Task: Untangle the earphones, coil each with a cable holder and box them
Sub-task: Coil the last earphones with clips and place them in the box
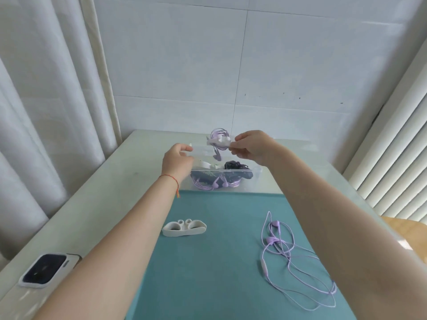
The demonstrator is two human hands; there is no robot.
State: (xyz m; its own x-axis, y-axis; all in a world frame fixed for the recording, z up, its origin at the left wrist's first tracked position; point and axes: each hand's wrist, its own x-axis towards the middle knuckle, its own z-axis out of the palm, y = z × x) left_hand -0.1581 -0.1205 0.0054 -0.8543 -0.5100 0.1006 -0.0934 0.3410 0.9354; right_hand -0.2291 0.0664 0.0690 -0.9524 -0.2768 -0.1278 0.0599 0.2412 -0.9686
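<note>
My right hand (pixel 250 146) pinches a coiled purple earphone in a white cable holder (pixel 219 140) and holds it above the clear plastic box (pixel 254 179). My left hand (pixel 177 161) is at the box's left rim, fingers curled; whether it grips the rim or a small white piece is unclear. Inside the box lie purple and dark coiled earphones (pixel 217 182). A loose purple earphone (pixel 293 259) sprawls on the teal mat (pixel 219 262) at the right. An empty white cable holder (pixel 184 228) lies on the mat's left part.
A phone (pixel 47 270) lies face down near the table's left front edge. Curtains hang at the left, blinds at the right, a tiled wall behind the table. A wooden seat (pixel 406 229) shows at the right.
</note>
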